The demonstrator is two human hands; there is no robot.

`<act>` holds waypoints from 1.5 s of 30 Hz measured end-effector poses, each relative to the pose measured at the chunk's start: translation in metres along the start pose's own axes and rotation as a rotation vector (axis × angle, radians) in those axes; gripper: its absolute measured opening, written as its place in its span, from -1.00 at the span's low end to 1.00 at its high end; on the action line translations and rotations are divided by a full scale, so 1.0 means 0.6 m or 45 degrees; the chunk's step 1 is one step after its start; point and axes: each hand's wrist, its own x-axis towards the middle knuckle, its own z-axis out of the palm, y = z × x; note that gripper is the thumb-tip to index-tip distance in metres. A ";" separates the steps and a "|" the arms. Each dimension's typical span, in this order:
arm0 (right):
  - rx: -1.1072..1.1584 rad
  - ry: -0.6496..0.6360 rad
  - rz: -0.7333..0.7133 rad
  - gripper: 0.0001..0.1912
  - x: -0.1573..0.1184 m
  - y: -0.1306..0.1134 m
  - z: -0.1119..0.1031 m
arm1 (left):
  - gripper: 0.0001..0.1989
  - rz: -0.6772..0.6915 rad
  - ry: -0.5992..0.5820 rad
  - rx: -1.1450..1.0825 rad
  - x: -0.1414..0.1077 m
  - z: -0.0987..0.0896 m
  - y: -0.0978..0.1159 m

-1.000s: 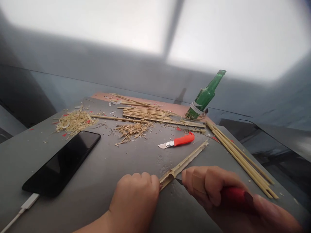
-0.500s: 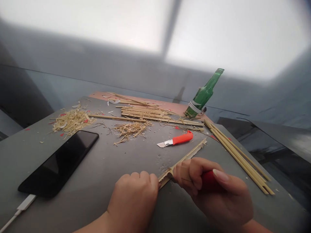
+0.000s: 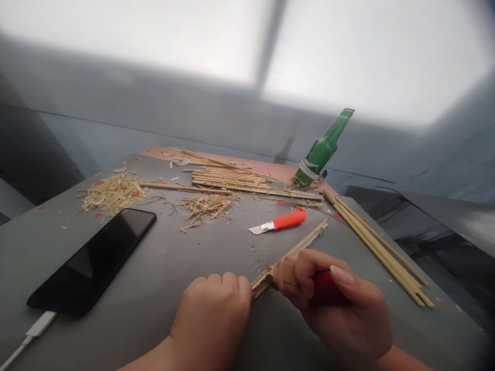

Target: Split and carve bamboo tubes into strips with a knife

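Observation:
A split tan stick [image 3: 305, 242] with a ragged edge lies slantwise on the grey table, its far end pointing up and right. My left hand [image 3: 214, 309] is closed around the stick's near end. My right hand [image 3: 332, 299] grips a red handle [image 3: 328, 287] and sits over the middle of the stick; the tool's working end is mostly hidden by the fingers. Beyond my hands lies an orange utility knife [image 3: 288, 220], its blade pointing left.
A black phone [image 3: 95, 260] with a white cable lies at left. Shaving piles [image 3: 116, 195] and stacked sticks [image 3: 232, 179] are behind. A green bottle [image 3: 319, 154] leans at the back right, near long sticks [image 3: 375, 247] at the right edge.
My right hand, with the red handle, has moved slightly left towards my left hand. My left hand is almost unmoved. The whole view has shifted a little.

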 end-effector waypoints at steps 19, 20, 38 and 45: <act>-0.190 0.091 -0.031 -0.63 0.002 0.009 0.018 | -0.68 0.032 0.079 0.007 0.002 0.012 -0.007; -0.186 0.065 -0.065 -0.63 -0.004 0.008 0.017 | -0.68 0.029 0.037 -0.001 0.003 0.009 -0.008; -0.084 -0.092 -0.160 -0.54 -0.016 0.007 0.001 | -0.71 -0.021 -0.003 -0.044 0.002 -0.007 -0.004; -0.085 -0.125 -0.177 -0.50 -0.015 0.015 -0.016 | -0.70 -0.021 -0.005 -0.025 0.004 -0.007 -0.003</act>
